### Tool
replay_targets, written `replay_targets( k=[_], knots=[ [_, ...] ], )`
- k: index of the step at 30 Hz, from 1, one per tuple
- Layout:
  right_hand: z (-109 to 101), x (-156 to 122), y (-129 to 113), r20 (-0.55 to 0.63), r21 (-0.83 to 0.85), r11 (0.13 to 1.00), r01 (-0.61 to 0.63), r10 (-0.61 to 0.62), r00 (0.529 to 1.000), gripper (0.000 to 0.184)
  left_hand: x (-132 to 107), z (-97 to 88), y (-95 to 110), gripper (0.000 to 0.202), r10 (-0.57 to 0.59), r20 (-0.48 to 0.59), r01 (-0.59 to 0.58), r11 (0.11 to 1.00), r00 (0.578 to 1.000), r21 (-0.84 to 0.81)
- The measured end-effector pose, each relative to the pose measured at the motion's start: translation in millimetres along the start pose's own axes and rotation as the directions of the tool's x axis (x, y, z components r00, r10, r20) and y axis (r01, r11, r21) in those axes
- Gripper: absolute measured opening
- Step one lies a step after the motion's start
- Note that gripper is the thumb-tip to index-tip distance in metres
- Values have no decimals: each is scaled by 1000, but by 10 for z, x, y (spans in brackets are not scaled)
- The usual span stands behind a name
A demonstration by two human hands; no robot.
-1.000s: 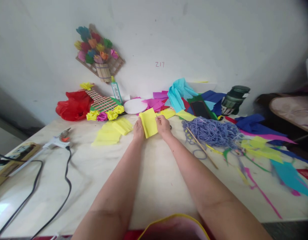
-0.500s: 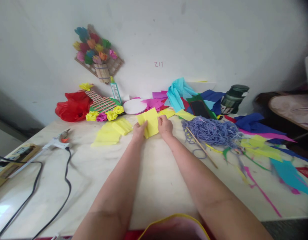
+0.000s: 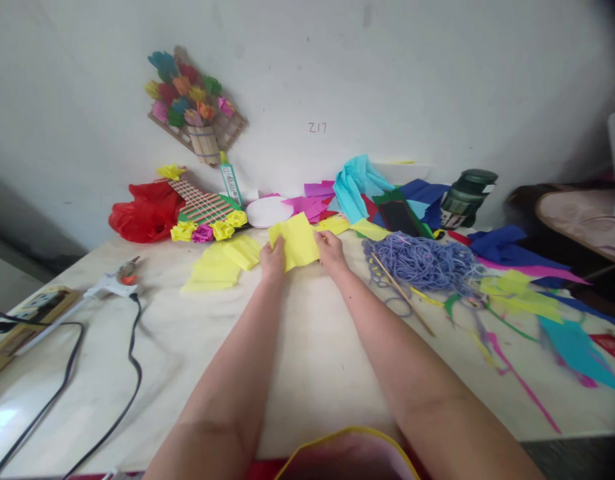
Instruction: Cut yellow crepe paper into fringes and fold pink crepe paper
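Note:
Between my two hands a square of yellow crepe paper [image 3: 296, 244] is spread, a little above the table. My left hand [image 3: 273, 257] pinches its left edge, thumb on top. My right hand [image 3: 332, 251] is closed on the right edge. To the left lie more yellow crepe paper sheets [image 3: 212, 267]. Behind them leans a guitar-shaped craft [image 3: 203, 205] of striped sticks with yellow and magenta paper flowers along its lower edge. A white oval disc [image 3: 270, 212] lies just beyond my hands.
On the right are a heap of purple yarn [image 3: 422, 260], a thin stick [image 3: 402, 293], coloured paper scraps and a dark green jar [image 3: 467, 199]. At left lie a white glue gun [image 3: 112, 285], its black cord and a power strip [image 3: 32, 317]. A glue bottle [image 3: 231, 181] stands by the wall.
The yellow paper has been turned and drawn flatter, showing a wider face. My left hand has shifted slightly left; my right hand keeps hold of the other edge.

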State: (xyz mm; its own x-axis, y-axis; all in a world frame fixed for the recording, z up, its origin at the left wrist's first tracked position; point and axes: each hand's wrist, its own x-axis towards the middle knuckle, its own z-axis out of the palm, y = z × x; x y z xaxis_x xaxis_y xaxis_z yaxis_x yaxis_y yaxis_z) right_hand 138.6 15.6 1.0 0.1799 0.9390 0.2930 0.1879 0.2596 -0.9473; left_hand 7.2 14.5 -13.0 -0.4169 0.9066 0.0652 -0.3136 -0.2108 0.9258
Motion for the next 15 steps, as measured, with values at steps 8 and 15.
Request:
replay_targets(
  k=[8, 15],
  knots=[
    [-36, -10, 7, 297, 367, 899, -240, 131, 946, 31, -50, 13, 115, 22, -43, -121, 35, 997, 992, -67],
    [-91, -9, -6, 396, 440, 848, -295, 112, 912, 28, -52, -2, 141, 26, -31, -163, 29, 999, 986, -18]
  ],
)
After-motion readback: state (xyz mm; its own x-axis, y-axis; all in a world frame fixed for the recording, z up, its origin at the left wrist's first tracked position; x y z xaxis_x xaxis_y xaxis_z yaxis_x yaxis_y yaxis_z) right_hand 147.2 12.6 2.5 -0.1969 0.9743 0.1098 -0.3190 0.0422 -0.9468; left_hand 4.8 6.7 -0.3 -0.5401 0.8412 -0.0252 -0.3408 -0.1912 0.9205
